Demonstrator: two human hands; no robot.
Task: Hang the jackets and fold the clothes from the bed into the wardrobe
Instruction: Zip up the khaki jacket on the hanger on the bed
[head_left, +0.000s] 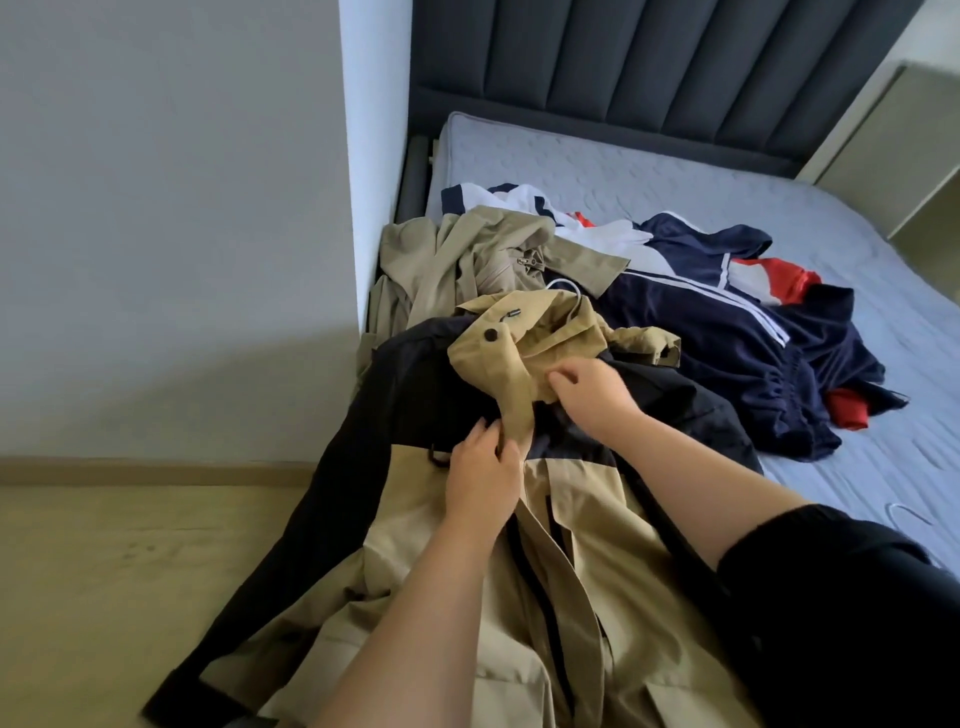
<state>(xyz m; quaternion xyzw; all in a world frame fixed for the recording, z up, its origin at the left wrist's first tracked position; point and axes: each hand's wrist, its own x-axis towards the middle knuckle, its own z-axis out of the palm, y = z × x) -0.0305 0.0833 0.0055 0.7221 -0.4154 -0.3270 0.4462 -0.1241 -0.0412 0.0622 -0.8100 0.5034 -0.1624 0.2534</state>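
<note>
— Why's the tan-and-black jacket (519, 519) hanging over the bed's (649, 171) near left corner?
— Easier to work: left hand (480, 475) pinches its collar, right hand (592, 389) grasps the hood.

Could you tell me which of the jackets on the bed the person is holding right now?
The tan and black jacket nearest the camera; both hands grip its tan collar. The beige coat and navy track jacket lie untouched behind.
</note>
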